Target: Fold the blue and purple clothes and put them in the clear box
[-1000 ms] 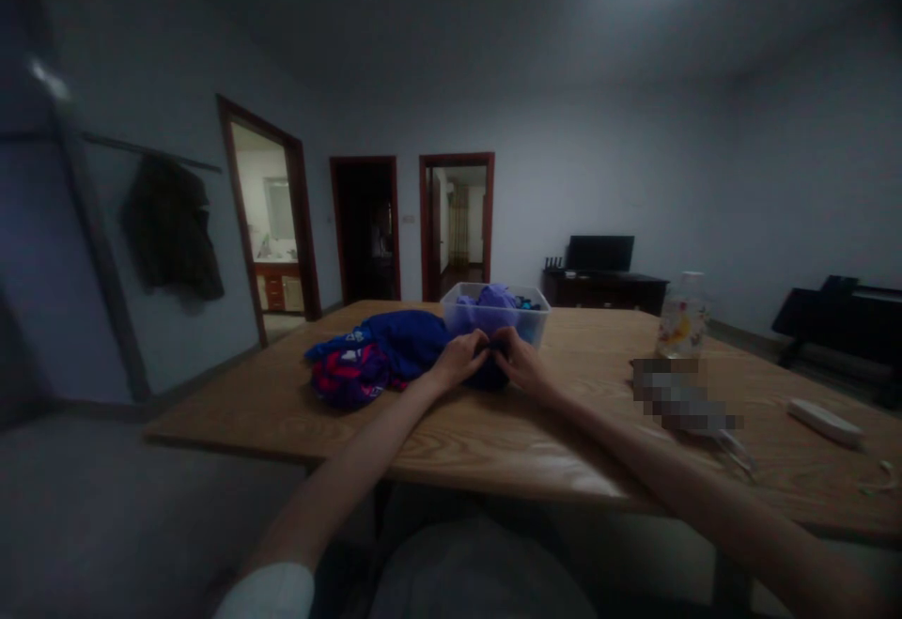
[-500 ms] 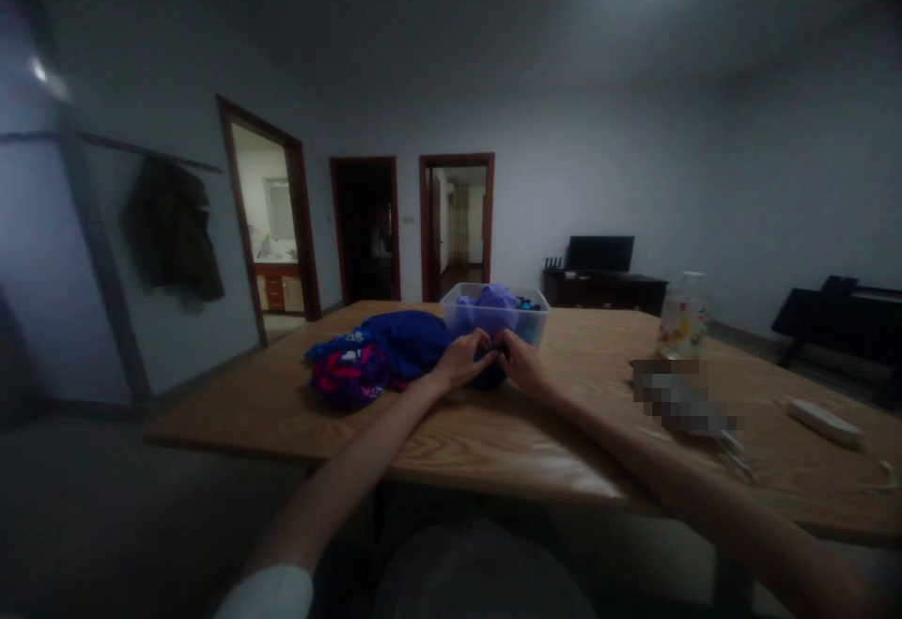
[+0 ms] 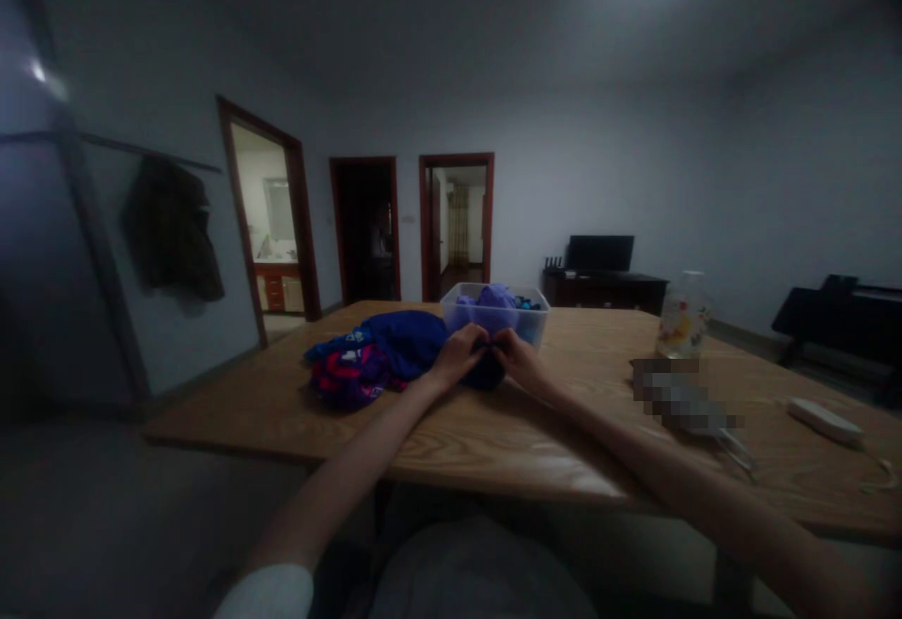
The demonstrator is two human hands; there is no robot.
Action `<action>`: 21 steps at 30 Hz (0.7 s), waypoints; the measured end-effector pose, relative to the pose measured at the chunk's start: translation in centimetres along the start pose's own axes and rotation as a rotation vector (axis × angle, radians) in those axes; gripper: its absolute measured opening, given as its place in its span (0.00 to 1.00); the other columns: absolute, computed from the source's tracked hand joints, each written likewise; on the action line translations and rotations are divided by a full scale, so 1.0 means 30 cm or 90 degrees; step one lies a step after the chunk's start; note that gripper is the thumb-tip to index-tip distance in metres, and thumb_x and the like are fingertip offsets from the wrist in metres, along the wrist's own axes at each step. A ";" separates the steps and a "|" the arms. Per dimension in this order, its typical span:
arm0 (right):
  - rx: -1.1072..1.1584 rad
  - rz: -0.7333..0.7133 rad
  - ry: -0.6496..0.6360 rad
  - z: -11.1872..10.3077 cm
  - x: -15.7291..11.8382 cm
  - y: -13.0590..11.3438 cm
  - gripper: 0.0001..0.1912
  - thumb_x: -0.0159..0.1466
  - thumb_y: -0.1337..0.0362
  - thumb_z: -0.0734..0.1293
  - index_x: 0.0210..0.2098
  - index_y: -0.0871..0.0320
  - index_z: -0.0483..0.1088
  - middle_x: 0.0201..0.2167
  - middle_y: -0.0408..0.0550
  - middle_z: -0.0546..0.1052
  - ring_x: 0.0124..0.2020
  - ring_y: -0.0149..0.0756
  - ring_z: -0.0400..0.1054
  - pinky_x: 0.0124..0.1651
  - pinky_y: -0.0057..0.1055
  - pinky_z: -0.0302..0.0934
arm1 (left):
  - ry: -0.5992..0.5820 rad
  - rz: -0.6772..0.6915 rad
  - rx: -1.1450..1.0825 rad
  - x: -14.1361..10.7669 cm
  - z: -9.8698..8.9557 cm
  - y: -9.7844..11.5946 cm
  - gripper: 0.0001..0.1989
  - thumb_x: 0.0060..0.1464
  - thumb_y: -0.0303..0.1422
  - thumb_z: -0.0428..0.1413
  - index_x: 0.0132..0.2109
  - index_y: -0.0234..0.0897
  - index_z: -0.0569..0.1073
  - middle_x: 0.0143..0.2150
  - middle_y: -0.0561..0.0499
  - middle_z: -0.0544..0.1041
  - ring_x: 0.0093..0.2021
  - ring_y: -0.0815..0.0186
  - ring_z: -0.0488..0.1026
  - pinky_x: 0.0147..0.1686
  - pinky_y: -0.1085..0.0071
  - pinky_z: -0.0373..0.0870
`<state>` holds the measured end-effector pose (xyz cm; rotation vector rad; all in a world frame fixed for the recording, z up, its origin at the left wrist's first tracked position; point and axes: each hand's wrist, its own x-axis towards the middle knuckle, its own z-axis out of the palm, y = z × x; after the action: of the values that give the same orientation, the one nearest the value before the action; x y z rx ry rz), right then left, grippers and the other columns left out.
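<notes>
My left hand (image 3: 461, 354) and my right hand (image 3: 514, 358) meet over the table, both closed on a dark navy cloth (image 3: 486, 375) whose lower part hangs down to the tabletop. What kind of garment it is, I cannot make out. Just behind my hands stands a clear plastic bin (image 3: 534, 323) with purple cloth (image 3: 496, 298) and darker pieces inside. Left of my left hand lies a heap of clothing: a blue cloth (image 3: 409, 337) and a pink and purple patterned cloth (image 3: 350, 377).
On the right of the wooden table (image 3: 564, 445) stand a clear jar with a floral pattern (image 3: 683, 323), a blurred-out flat item (image 3: 680, 403) and a white power strip (image 3: 824, 420) with a cord. A monitor (image 3: 600, 253) sits on a dark cabinet against the far wall.
My hands have shifted slightly up, with the fingertips pinching the dark cloth's upper edge; more of the cloth shows below them. The bin and the clothing heap stay put.
</notes>
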<state>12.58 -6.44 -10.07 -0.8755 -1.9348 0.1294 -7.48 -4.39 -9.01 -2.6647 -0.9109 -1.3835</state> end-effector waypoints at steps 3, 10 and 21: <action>-0.017 0.002 0.005 0.015 -0.002 0.030 0.08 0.65 0.62 0.63 0.43 0.55 0.65 0.36 0.46 0.74 0.34 0.37 0.69 0.38 0.31 0.62 | 0.000 0.004 0.004 -0.003 0.002 -0.005 0.10 0.59 0.27 0.57 0.48 0.40 0.70 0.46 0.50 0.75 0.48 0.62 0.75 0.51 0.66 0.72; -0.077 0.013 0.041 0.007 0.004 0.025 0.09 0.59 0.66 0.64 0.40 0.56 0.65 0.35 0.45 0.74 0.32 0.35 0.67 0.35 0.29 0.59 | -0.025 -0.034 0.027 -0.014 0.009 0.012 0.12 0.61 0.33 0.58 0.51 0.41 0.71 0.46 0.50 0.78 0.45 0.61 0.77 0.48 0.66 0.72; -0.030 -0.032 -0.030 -0.024 -0.012 -0.035 0.04 0.66 0.64 0.62 0.40 0.55 0.66 0.34 0.46 0.73 0.32 0.36 0.66 0.36 0.30 0.60 | 0.012 -0.072 0.040 -0.012 0.011 -0.006 0.11 0.62 0.33 0.58 0.51 0.41 0.69 0.45 0.49 0.78 0.45 0.60 0.78 0.48 0.65 0.73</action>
<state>12.72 -7.62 -9.49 -0.8616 -2.0090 0.0749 -7.47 -4.32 -9.53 -2.5872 -1.1006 -1.3731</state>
